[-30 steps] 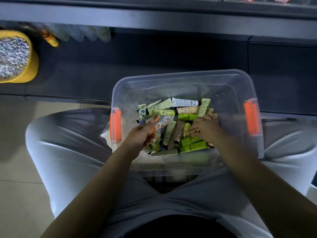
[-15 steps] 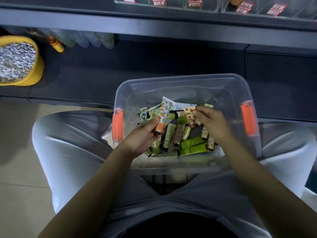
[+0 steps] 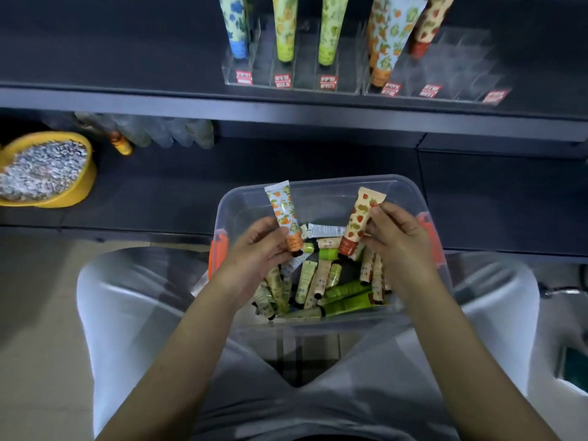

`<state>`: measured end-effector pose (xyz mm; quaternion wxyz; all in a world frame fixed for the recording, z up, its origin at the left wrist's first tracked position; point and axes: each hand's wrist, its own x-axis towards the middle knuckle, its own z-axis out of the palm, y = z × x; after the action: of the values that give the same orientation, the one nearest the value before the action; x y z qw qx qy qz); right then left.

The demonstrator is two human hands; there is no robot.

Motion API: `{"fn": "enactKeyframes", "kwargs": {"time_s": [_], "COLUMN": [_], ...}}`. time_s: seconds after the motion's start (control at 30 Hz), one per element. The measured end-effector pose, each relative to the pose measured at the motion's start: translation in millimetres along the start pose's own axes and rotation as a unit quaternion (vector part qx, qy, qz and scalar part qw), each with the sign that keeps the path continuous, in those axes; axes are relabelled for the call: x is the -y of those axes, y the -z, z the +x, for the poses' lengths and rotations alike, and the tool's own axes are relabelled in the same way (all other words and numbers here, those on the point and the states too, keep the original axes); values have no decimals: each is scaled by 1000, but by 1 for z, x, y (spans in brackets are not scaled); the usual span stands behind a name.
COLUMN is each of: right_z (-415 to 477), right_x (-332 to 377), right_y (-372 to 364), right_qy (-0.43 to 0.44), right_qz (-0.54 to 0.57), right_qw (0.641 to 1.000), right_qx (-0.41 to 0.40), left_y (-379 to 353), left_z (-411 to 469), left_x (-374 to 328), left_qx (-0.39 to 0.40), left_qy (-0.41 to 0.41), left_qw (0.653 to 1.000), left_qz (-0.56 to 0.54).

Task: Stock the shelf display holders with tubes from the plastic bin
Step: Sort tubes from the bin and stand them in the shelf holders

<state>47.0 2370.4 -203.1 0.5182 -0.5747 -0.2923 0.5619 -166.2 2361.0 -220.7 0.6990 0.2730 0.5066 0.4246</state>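
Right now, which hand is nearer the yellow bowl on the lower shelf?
Left. The left hand grips an orange-print tube over the bin, right of the yellow bowl; the right hand is farther right, gripping a strawberry-print tube.

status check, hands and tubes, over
Left hand grips orange-print tube. Right hand pinches strawberry-print tube. Both over plastic bin. Nothing visible blocking shelf holders.

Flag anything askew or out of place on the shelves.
The tall orange-print tube in the right-hand holder leans sideways, unlike the straighter tubes left of it. A small orange item lies on the lower shelf near the yellow bowl.
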Motion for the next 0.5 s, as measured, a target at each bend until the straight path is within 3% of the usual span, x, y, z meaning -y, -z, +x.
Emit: {"fn": "enactKeyframes", "kwargs": {"time_s": [0.13,0.5], "right_z": [-1,1], "right_x": [23,84], "right_y": [-7,-14], "right_qy": [-11,148], "right_qz": [83,40], "right_qw": [996,988], "right_qx": [-13,-9], "left_y": [-9,-69], "left_z": [-6,2], "left_x": [-19,-82], "left_qx": [-3,2], "left_qy": [-43,-151], "left_qw": [999,987], "left_qz": [-6,62]}}
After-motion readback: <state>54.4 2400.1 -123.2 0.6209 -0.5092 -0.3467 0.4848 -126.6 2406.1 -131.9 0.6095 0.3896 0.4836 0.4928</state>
